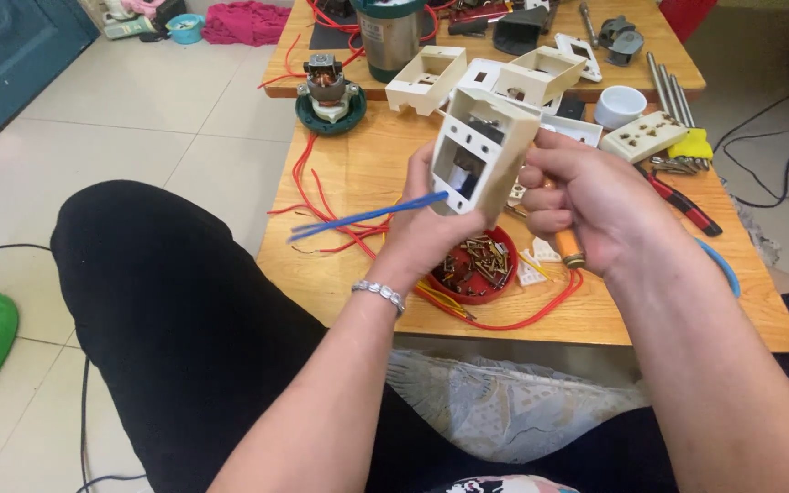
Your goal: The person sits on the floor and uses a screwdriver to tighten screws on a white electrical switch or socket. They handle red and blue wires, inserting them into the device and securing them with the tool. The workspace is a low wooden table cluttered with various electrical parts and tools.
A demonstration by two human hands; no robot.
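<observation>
Cream switch box in left hand, screwdriver in right hand

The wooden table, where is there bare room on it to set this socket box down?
Barest: the near-left table, between the red wires and the front edge. Also the strip beside the motor, below the cream boxes. Crowded: the red screw dish under the hands, and the tools on the right.

A small electric motor on a green base, a white cup and red-handled pliers lie on the low wooden table.
</observation>
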